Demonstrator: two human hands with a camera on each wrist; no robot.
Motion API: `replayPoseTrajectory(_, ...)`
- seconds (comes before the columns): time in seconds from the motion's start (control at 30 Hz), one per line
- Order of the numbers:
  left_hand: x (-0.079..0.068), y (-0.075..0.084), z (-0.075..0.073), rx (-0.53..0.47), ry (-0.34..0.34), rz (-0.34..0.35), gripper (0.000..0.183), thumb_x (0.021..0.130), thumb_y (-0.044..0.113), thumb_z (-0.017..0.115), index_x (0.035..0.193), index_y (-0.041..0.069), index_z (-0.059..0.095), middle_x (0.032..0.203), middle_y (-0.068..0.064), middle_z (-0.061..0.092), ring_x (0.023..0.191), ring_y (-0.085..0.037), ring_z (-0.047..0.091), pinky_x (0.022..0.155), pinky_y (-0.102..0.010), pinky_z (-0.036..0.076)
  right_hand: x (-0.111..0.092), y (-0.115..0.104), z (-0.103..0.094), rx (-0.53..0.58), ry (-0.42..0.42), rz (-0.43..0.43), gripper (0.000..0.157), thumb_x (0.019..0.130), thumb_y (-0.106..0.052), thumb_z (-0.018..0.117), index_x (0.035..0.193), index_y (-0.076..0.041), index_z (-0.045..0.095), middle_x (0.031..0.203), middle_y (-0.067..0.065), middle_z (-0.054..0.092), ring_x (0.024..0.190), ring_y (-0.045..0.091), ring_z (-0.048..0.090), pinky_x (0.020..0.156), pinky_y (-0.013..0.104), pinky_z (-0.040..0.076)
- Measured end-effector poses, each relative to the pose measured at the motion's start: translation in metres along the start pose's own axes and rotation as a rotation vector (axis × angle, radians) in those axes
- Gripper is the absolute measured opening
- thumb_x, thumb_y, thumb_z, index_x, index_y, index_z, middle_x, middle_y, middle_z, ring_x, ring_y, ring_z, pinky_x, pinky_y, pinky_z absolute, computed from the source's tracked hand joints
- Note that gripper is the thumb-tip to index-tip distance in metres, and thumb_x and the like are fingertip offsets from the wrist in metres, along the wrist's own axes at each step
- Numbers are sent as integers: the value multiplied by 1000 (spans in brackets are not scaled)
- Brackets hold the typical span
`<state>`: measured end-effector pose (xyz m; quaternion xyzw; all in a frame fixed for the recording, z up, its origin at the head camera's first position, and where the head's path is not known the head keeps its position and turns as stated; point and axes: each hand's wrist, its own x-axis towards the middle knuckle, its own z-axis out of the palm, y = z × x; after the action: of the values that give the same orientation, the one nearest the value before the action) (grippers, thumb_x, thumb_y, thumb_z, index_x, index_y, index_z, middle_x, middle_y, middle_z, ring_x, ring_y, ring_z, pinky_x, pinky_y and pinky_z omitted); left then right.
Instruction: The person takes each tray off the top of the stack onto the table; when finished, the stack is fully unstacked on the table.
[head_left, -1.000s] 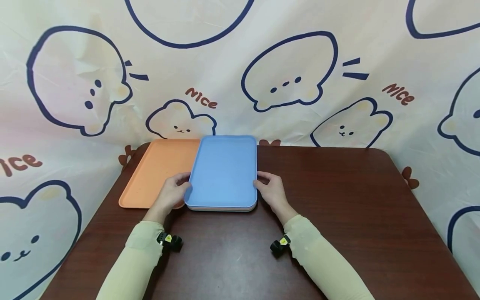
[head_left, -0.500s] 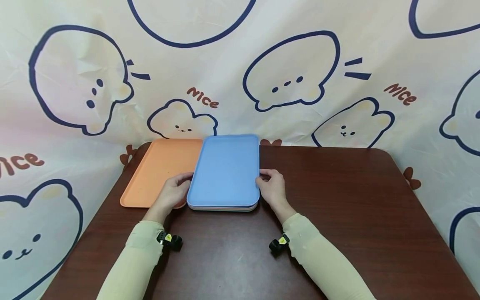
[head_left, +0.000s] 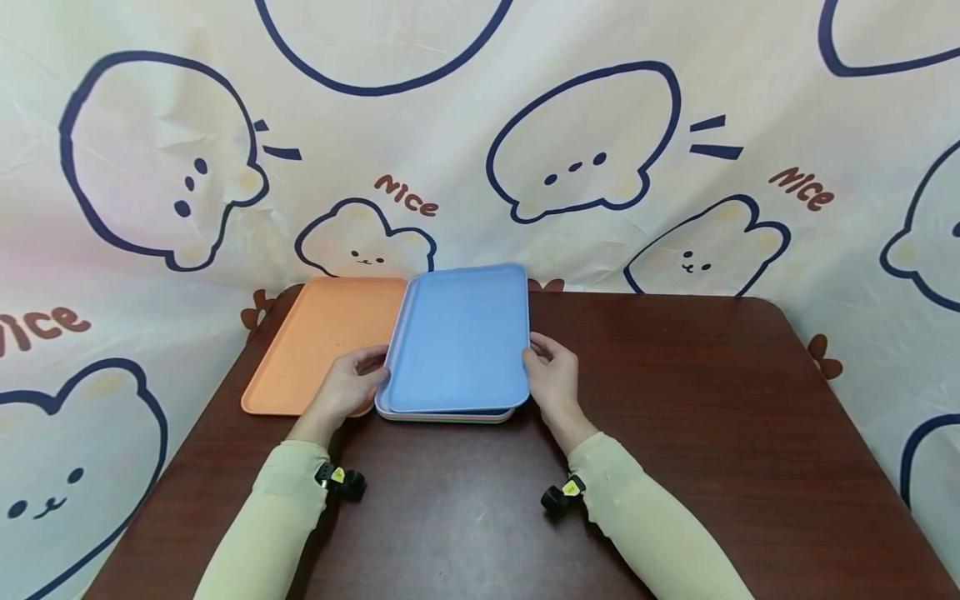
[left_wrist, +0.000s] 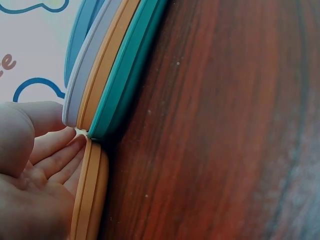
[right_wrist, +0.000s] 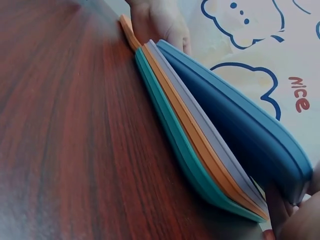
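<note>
A blue tray (head_left: pixel 461 342) tops a stack and is raised along its right side. My right hand (head_left: pixel 553 383) pinches its right edge, thumb above and fingers beneath. Under it lie a lilac tray (left_wrist: pixel 86 75), an orange one (left_wrist: pixel 102 75) and a teal tray (left_wrist: pixel 122 75), shown edge-on in the left wrist view. My left hand (head_left: pixel 348 383) holds the stack's left edge, thumb against the lilac rim and fingertips at the lower trays. A gap opens between blue and lilac in the right wrist view.
A separate orange tray (head_left: pixel 322 333) lies flat on the dark brown table (head_left: pixel 675 400), left of the stack and partly behind my left hand. A cloth with cartoon outlines (head_left: pixel 465 142) hangs behind the table.
The blue tray has shifted right and its right side has risen off the stack, with my right hand moving along. My left hand has stayed nearly in place.
</note>
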<state>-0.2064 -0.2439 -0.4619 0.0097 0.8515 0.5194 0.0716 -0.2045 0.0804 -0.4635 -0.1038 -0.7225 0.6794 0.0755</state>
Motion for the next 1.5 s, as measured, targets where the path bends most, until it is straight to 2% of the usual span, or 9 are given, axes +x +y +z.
replayPoseTrajectory(0.13,1,0,1,0,3,-3,52,108,7,58,157,-7,48,160,-31,52,153,-45,48,128,-56,38,0,2,-3,28,8,15,38,103,-7,64,139,1,70,132,23,71,118,28,69,87,18,56)
replayPoseTrajectory(0.5,1,1,-1,33,-5,-44,54,109,11,58,160,-2,48,163,-27,50,155,-43,46,129,-56,37,2,-5,-26,91,21,52,37,104,-7,64,140,1,70,133,23,68,115,25,66,77,14,57)
replayPoseTrajectory(0.77,1,1,0,29,-9,-58,54,109,12,59,161,-1,47,164,-27,49,155,-43,45,129,-56,37,4,-6,-55,94,2,110,39,106,-11,64,145,-3,67,141,18,66,118,21,65,80,14,59)
replayPoseTrajectory(1.37,0,0,-2,42,-10,-47,55,109,12,59,161,-2,47,164,-28,49,155,-44,45,128,-57,37,7,-2,-125,43,49,172,43,109,-16,63,151,-6,63,153,17,60,98,-1,70,79,16,61)
replayPoseTrajectory(1.5,0,1,-1,36,-11,-47,55,109,11,60,161,-2,47,164,-27,49,155,-43,45,128,-57,38,9,0,-139,35,61,186,45,109,-17,64,152,-7,62,156,17,57,100,-2,69,80,16,61)
